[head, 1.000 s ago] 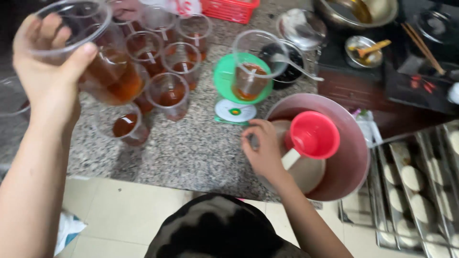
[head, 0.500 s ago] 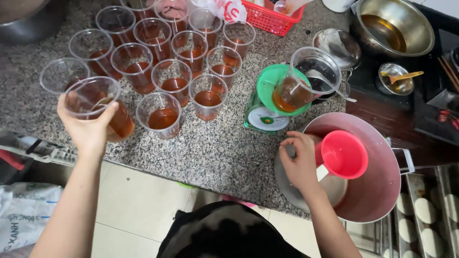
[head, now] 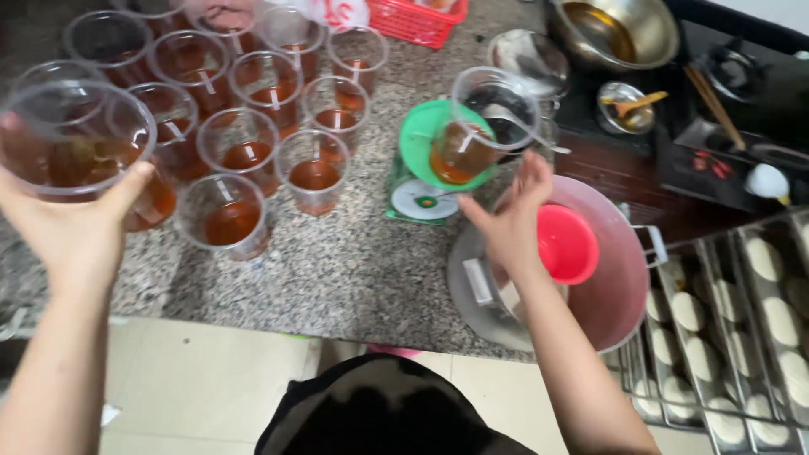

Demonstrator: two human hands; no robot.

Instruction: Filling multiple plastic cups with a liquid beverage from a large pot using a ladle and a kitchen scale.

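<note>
Counter, near edge to far: left hand (head: pixel 72 227) holding a cup (head: pixel 80 160) leftmost, cluster of filled cups (head: pixel 253 126) behind it, kitchen scale (head: pixel 434 173) bearing one cup (head: pixel 472 126) centre, right hand (head: pixel 510 223) just before the scale, lidded pot (head: pixel 607 295) right, trays (head: pixel 742 320) beyond it.

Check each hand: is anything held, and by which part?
The left hand grips a clear plastic cup of amber liquid around its side wall. The right hand holds nothing, open beside the cup on the green scale.
</note>
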